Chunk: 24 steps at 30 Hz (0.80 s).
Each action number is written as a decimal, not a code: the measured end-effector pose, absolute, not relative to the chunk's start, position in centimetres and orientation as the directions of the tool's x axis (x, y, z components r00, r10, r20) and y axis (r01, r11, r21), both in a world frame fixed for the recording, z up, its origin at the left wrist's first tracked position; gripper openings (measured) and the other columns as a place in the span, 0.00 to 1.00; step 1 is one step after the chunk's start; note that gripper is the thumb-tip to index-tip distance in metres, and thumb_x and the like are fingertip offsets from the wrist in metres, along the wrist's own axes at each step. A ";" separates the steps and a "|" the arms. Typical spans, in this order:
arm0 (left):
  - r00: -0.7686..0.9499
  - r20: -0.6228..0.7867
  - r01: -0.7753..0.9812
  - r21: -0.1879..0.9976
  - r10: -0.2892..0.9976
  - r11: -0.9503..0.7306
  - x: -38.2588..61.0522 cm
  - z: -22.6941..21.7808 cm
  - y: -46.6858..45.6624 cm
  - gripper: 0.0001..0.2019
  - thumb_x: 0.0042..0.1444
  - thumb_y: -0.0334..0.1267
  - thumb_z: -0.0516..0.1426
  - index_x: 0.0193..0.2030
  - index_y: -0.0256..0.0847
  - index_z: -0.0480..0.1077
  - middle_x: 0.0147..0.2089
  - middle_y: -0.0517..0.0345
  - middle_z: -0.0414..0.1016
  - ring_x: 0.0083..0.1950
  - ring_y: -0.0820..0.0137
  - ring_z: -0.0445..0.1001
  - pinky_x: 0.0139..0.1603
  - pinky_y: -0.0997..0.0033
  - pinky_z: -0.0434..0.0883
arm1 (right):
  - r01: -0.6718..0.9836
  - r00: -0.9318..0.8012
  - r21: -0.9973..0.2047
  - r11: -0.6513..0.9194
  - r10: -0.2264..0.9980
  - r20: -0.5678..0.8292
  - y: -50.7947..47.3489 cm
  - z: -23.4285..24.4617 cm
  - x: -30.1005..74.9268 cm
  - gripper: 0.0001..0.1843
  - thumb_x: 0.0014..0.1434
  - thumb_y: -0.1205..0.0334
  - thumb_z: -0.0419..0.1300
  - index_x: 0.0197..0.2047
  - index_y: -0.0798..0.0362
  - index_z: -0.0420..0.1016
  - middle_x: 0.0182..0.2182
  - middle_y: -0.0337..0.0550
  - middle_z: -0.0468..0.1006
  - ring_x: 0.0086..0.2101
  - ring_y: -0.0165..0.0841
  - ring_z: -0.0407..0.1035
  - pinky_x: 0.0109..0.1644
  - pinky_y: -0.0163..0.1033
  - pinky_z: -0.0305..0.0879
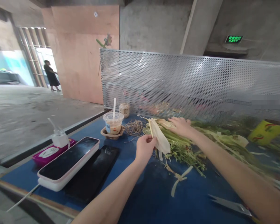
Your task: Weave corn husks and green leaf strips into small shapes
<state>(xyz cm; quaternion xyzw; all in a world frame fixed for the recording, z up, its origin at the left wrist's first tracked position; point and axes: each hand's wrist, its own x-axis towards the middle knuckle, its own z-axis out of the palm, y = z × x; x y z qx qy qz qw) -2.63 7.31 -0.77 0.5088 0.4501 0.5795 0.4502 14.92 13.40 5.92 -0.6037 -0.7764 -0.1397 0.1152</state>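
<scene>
- The left hand [144, 148] has its grip clenched on a pale leaf strip [159, 137], pinching its lower edge near the middle of the blue surface [151, 199].
- The right hand [180, 126] lies flat with a released grip on the green stems [177, 141], which stretch towards the surface's right edge.
- A plastic cup [113, 123] with a straw stands by the far edge, next to a twine coil [133, 127].
- A phone [68, 158] rests near the left edge.
- Scissors [231, 206] lie at the near right corner.
</scene>
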 end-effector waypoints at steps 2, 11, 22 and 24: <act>-0.067 0.200 -0.048 0.978 0.977 -0.204 -2.4 -0.8 7.2 0.05 0.45 0.33 0.55 0.25 0.34 0.71 0.21 0.57 0.73 0.20 0.72 0.70 0.23 0.73 0.69 | 0.948 -0.310 0.063 0.311 0.867 0.391 11.2 6.5 14.1 0.20 0.60 0.50 0.46 0.50 0.49 0.68 0.51 0.46 0.69 0.51 0.43 0.60 0.50 0.51 0.53; -0.274 0.288 0.024 0.956 0.918 -0.293 -4.4 0.4 8.0 0.09 0.48 0.38 0.53 0.32 0.34 0.70 0.27 0.55 0.73 0.24 0.74 0.70 0.25 0.75 0.70 | 0.872 -0.487 0.119 0.475 0.820 0.300 8.0 4.0 13.5 0.09 0.55 0.58 0.55 0.37 0.52 0.72 0.36 0.44 0.76 0.38 0.37 0.68 0.40 0.42 0.55; -0.276 0.380 0.145 0.924 0.883 -0.353 -4.6 -0.5 8.6 0.09 0.49 0.37 0.53 0.31 0.35 0.71 0.29 0.54 0.74 0.29 0.71 0.71 0.31 0.72 0.69 | 0.647 -0.738 0.432 0.629 0.660 0.145 8.6 1.5 11.7 0.07 0.55 0.69 0.53 0.34 0.55 0.73 0.34 0.48 0.73 0.37 0.37 0.63 0.41 0.44 0.50; -0.270 0.387 0.157 0.921 0.881 -0.357 -4.6 -0.5 8.6 0.09 0.49 0.37 0.53 0.31 0.35 0.71 0.29 0.53 0.74 0.30 0.70 0.71 0.32 0.71 0.69 | 0.620 -0.759 0.453 0.641 0.636 0.140 8.8 1.3 11.5 0.10 0.57 0.70 0.50 0.32 0.55 0.73 0.32 0.48 0.73 0.36 0.36 0.63 0.41 0.44 0.49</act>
